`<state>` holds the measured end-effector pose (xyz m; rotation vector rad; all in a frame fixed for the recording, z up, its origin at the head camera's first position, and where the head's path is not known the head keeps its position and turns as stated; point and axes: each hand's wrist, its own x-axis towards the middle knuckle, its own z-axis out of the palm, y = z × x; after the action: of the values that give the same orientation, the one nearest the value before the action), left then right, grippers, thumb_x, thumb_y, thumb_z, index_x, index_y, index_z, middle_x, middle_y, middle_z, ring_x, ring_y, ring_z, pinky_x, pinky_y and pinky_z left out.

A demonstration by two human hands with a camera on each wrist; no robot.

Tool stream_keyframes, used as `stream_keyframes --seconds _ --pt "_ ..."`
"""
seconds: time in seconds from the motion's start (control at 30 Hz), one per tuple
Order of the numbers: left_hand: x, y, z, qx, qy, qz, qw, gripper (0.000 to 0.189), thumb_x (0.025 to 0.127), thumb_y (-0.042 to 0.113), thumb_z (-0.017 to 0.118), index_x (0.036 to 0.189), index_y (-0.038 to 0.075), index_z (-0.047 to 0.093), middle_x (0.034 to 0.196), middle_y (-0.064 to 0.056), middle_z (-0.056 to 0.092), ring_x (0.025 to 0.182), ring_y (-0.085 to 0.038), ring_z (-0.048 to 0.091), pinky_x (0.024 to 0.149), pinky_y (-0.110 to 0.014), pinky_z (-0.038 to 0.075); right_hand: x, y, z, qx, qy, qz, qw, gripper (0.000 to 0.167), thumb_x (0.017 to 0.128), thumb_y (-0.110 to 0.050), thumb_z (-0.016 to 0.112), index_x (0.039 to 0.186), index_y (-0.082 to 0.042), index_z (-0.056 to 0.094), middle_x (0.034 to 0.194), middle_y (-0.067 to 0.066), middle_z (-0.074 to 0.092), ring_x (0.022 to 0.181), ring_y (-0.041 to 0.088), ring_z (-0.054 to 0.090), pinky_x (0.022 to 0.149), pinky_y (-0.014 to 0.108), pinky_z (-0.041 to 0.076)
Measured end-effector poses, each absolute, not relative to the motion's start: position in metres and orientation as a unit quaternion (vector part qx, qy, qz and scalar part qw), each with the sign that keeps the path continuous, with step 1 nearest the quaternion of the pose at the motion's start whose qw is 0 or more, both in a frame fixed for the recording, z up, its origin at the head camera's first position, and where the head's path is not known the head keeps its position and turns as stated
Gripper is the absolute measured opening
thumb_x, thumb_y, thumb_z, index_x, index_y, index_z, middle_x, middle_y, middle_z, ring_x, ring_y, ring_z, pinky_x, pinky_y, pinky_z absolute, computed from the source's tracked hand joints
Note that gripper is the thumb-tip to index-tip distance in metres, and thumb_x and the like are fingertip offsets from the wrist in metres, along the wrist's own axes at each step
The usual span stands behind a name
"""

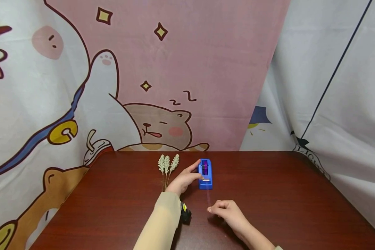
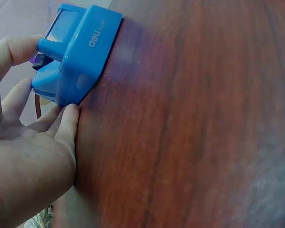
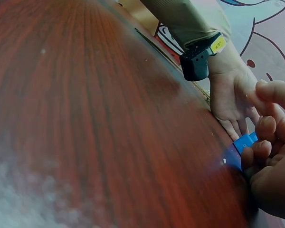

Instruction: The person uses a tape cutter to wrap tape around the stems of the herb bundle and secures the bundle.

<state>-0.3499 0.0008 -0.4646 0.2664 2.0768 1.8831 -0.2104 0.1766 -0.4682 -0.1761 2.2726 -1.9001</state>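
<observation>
A blue tape dispenser (image 1: 209,180) stands on the table, a purple roll of tape (image 1: 205,167) set in it. My left hand (image 1: 185,178) holds the dispenser from its left side. In the left wrist view the thumb (image 2: 16,54) touches the dispenser (image 2: 88,57) by its toothed cutter, and other fingertips lie against the side and base. A thin clear strip of tape (image 1: 208,198) runs from the dispenser towards me. Its free end is pinched between thumb and fingers of my right hand (image 1: 229,212). In the right wrist view the strip itself cannot be made out.
Pale dried-flower stems (image 1: 166,166) lie left of the dispenser, partly behind the left forearm. A black wrist device (image 1: 185,214) sits at the left cuff. The dark red-brown wooden table (image 1: 268,194) meets a printed cartoon curtain (image 1: 218,86) behind.
</observation>
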Motion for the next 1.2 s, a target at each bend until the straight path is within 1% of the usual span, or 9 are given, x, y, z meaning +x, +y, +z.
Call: stream_keyframes --seconds 0.13,0.27,0.43,0.5,0.53,0.7,0.8,0.97,1.2 --pt "-0.351 0.001 -0.465 0.093 0.73 0.657 0.165 0.082 0.076 0.009 0.073 0.148 0.031 0.041 0.149 -0.017 0.039 0.137 -0.033 0.033 0.109 -0.058 0.019 -0.209 0.177 -0.468 -0.071 0.759 -0.641 0.088 0.025 0.087 -0.014 0.068 0.081 0.01 0.07 0.076 -0.002 0.057 0.071 0.008 0.047 0.063 0.025 0.037" --pt "-0.352 0.001 -0.466 0.092 0.732 0.655 0.164 0.083 0.075 0.009 0.073 0.148 0.031 0.04 0.149 -0.017 0.039 0.137 -0.033 0.033 0.109 -0.058 0.019 -0.206 0.177 -0.471 -0.089 0.759 -0.639 0.087 0.023 0.087 -0.013 0.068 0.081 0.009 0.071 0.083 0.005 0.065 0.077 0.009 0.053 0.069 0.025 0.04" --pt "-0.352 0.002 -0.467 0.094 0.73 0.658 0.161 0.081 0.075 0.009 0.072 0.147 0.03 0.042 0.147 -0.017 0.042 0.135 -0.033 0.035 0.109 -0.057 0.02 -0.202 0.176 -0.473 -0.084 0.765 -0.635 0.066 0.02 0.087 -0.013 0.07 0.081 0.006 0.073 0.084 0.006 0.066 0.078 0.01 0.055 0.069 0.024 0.041" --pt "-0.352 0.002 -0.467 0.094 0.728 0.659 0.161 0.082 0.075 0.008 0.072 0.147 0.031 0.042 0.147 -0.017 0.042 0.135 -0.033 0.035 0.109 -0.057 0.02 -0.199 0.174 -0.473 -0.084 0.777 -0.622 0.047 0.018 0.086 -0.014 0.07 0.082 0.003 0.074 0.085 0.005 0.067 0.079 0.01 0.057 0.069 0.023 0.042" --pt "-0.352 0.002 -0.468 0.095 0.728 0.659 0.161 0.082 0.075 0.008 0.072 0.147 0.031 0.042 0.147 -0.017 0.042 0.136 -0.033 0.035 0.109 -0.057 0.02 -0.195 0.172 -0.469 -0.08 0.784 -0.615 0.034 0.016 0.085 -0.012 0.071 0.082 0.003 0.075 0.085 0.006 0.067 0.076 0.009 0.056 0.066 0.022 0.042" --pt "-0.353 0.001 -0.467 0.097 0.727 0.661 0.161 0.083 0.075 0.008 0.072 0.148 0.03 0.041 0.149 -0.013 0.04 0.136 -0.032 0.034 0.11 -0.057 0.02 -0.186 0.161 -0.468 -0.051 0.827 -0.558 -0.037 0.01 0.084 -0.012 0.072 0.077 -0.005 0.076 0.078 -0.002 0.065 0.067 0.005 0.051 0.06 0.022 0.04" --pt "-0.353 0.001 -0.466 0.099 0.724 0.663 0.163 0.083 0.075 0.007 0.072 0.148 0.029 0.041 0.151 -0.011 0.038 0.136 -0.031 0.034 0.11 -0.057 0.019 -0.185 0.16 -0.473 -0.049 0.848 -0.523 -0.065 0.011 0.082 -0.016 0.074 0.072 -0.012 0.075 0.074 -0.008 0.064 0.068 0.003 0.052 0.062 0.023 0.041" --pt "-0.353 0.001 -0.465 0.1 0.718 0.668 0.169 0.083 0.077 0.008 0.073 0.149 0.028 0.039 0.151 -0.011 0.037 0.136 -0.03 0.033 0.11 -0.058 0.018 -0.184 0.159 -0.473 -0.065 0.874 -0.476 -0.073 0.01 0.082 -0.018 0.074 0.072 -0.017 0.075 0.074 -0.012 0.062 0.07 0.002 0.053 0.064 0.023 0.042" --pt "-0.354 0.002 -0.465 0.093 0.71 0.677 0.171 0.082 0.076 0.006 0.072 0.149 0.027 0.04 0.148 -0.015 0.041 0.134 -0.029 0.037 0.11 -0.055 0.021 -0.184 0.159 -0.471 -0.075 0.887 -0.451 -0.073 0.009 0.081 -0.018 0.075 0.072 -0.018 0.074 0.073 -0.014 0.061 0.069 0.001 0.051 0.064 0.023 0.041"
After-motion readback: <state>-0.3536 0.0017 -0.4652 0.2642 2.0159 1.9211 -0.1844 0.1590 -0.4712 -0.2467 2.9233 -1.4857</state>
